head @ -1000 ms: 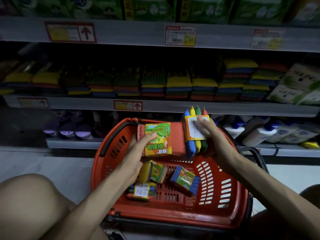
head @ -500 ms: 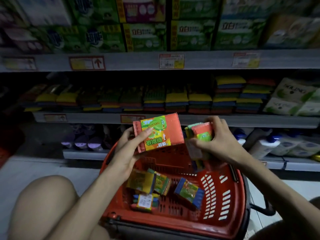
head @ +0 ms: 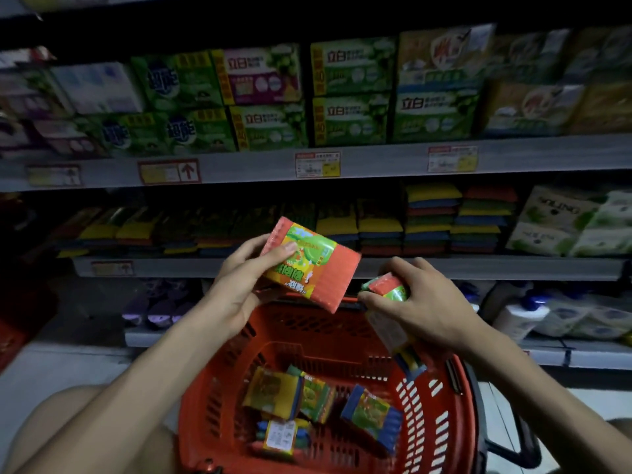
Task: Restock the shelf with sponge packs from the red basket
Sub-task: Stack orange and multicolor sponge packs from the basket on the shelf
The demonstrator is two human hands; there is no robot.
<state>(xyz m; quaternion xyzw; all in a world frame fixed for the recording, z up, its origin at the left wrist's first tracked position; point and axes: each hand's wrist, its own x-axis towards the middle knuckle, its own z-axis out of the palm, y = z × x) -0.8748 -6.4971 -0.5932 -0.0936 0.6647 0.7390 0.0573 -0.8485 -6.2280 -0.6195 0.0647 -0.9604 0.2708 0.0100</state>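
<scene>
Compared with half a second ago, the view has tipped upward, bringing a row of detergent boxes (head: 352, 94) into sight. The orange sponge pack (head: 311, 265) has climbed against the shelf (head: 478, 268), so its top now overlaps the stacked sponges (head: 431, 217) behind the lip. The left grip (head: 246, 285) grasps that pack from below, thumb across its printed face, the pack tilted with one corner down. The right grip (head: 420, 309), knuckles up, grasps a multicoloured pack (head: 388, 289) just below the shelf lip, over the far rim of the red basket (head: 444, 422). Two packs are in hand. Four loose packs (head: 372, 415), as far as the blur allows a count, lie in the basket.
</scene>
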